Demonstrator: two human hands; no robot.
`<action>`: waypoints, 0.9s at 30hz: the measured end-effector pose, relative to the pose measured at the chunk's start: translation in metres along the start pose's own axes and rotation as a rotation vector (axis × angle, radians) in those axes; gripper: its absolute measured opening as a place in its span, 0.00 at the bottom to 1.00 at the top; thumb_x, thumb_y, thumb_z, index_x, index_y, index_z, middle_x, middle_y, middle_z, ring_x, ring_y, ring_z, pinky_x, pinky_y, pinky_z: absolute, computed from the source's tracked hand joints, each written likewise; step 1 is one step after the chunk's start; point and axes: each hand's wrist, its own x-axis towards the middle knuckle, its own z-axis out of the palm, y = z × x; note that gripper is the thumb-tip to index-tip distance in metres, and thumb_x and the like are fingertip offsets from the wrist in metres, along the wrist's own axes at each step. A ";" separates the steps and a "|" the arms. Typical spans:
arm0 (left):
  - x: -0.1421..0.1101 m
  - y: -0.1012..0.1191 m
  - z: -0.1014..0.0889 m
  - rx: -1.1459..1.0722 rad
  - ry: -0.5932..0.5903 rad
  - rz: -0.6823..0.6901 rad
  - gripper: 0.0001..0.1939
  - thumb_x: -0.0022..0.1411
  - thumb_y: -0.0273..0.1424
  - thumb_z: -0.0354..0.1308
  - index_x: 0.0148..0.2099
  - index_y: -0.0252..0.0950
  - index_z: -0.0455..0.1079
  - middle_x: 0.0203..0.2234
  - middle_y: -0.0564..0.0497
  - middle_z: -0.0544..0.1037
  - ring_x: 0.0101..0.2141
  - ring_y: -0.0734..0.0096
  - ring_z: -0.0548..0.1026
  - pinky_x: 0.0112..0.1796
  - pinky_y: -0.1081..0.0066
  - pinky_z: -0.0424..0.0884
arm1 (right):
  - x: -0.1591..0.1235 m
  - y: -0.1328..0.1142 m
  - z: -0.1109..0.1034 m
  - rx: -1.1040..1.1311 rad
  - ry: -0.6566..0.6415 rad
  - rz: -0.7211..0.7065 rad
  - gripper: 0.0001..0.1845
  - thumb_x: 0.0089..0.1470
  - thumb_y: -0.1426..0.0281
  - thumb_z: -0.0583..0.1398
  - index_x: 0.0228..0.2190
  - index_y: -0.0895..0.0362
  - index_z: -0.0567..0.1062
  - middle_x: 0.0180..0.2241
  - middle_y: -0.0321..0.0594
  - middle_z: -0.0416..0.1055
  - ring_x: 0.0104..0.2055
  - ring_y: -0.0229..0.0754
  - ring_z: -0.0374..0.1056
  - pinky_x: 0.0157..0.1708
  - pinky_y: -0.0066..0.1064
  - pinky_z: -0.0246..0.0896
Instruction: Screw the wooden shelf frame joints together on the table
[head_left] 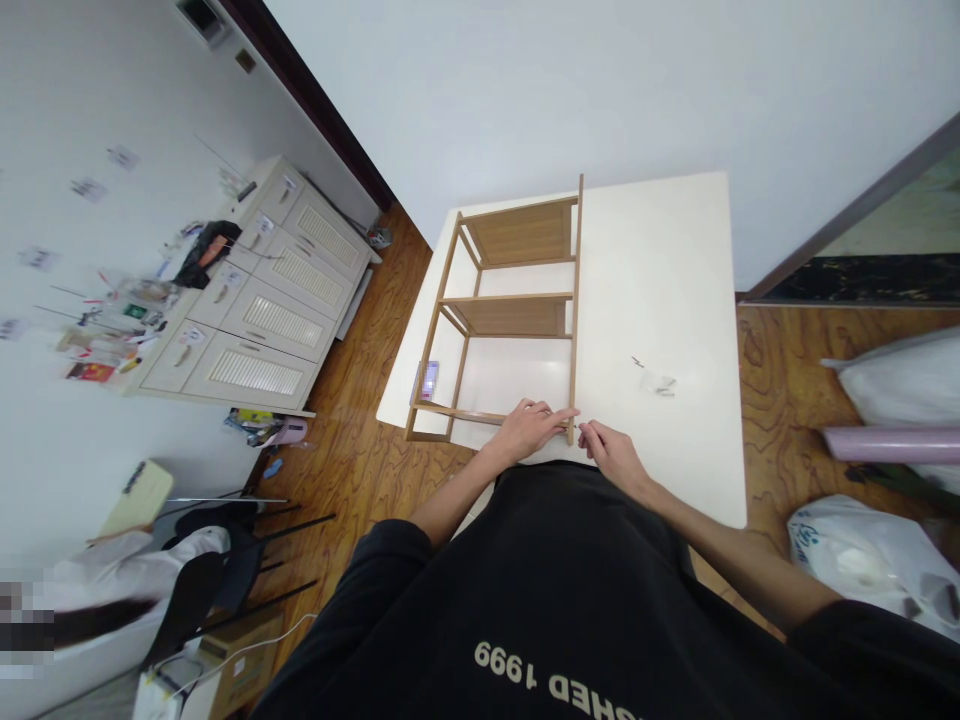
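A wooden shelf frame (576, 320) with slim rails and a few panels lies on the white table (660, 270). My left hand (529, 430) is at its near right corner, the fingers over the near rail and reaching to the post. Just right of that post, my right hand (609, 447) is closed in a pinch. A thin small piece seems to run from its fingertips to the post, too small to name. To the right on the tabletop lie a small dark piece (637, 361) and a clear little bag (658, 384) with small bits in it.
A phone (429, 381) lies by the frame's left side. White cabinets (255, 310) with cluttered tops stand along the left wall. A person in white (127, 575) sits at lower left by a black chair (187, 590). Plastic bags (862, 560) and a pink roll (892, 444) are on the right floor.
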 end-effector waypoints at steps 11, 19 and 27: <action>0.000 0.000 0.004 0.010 0.023 0.007 0.22 0.76 0.38 0.46 0.70 0.45 0.56 0.43 0.49 0.78 0.48 0.68 0.73 0.48 0.67 0.63 | 0.001 -0.034 -0.015 0.696 -0.273 0.585 0.24 0.62 0.51 0.58 0.26 0.59 0.72 0.23 0.42 0.72 0.20 0.34 0.63 0.17 0.24 0.52; 0.000 0.000 0.004 0.004 0.009 -0.003 0.23 0.77 0.38 0.45 0.70 0.46 0.56 0.42 0.49 0.78 0.48 0.67 0.73 0.48 0.66 0.63 | -0.016 -0.025 -0.037 -0.079 -0.270 -0.159 0.19 0.67 0.57 0.50 0.41 0.54 0.75 0.37 0.45 0.76 0.39 0.47 0.72 0.44 0.42 0.68; -0.001 0.001 0.002 0.009 0.008 0.000 0.22 0.77 0.39 0.44 0.69 0.45 0.56 0.42 0.48 0.78 0.48 0.67 0.73 0.48 0.66 0.63 | 0.001 -0.011 -0.044 -0.368 -0.204 -0.475 0.21 0.65 0.51 0.54 0.38 0.54 0.76 0.36 0.50 0.75 0.40 0.52 0.72 0.46 0.46 0.68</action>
